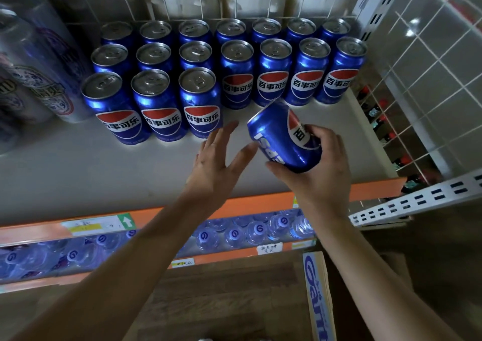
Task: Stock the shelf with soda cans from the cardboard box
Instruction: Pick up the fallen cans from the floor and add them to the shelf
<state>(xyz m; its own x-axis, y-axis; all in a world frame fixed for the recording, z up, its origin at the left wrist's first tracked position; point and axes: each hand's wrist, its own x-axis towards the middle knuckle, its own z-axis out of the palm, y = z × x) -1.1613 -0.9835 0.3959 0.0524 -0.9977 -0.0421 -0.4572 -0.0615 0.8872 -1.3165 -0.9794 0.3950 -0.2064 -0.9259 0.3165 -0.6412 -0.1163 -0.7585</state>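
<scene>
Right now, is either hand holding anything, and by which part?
The right hand grips a tilted blue soda can round its near end; the left hand holds nothing.

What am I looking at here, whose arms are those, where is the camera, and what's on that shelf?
There is no machine here. These are a person's two bare arms, seen from a wide-angle camera worn on the head, looking forward and down. It is the only view. The right hand holds a blue soda can tilted above the white shelf. The left hand is open with fingers spread, close beside that can; whether it touches is unclear. On the shelf stand matching blue cans in three rows: seven at the back, seven in the middle, three in front. Taller cans stand to their left. On the shelves below are water bottles, and a cardboard box sits near the bottom edge.
</scene>
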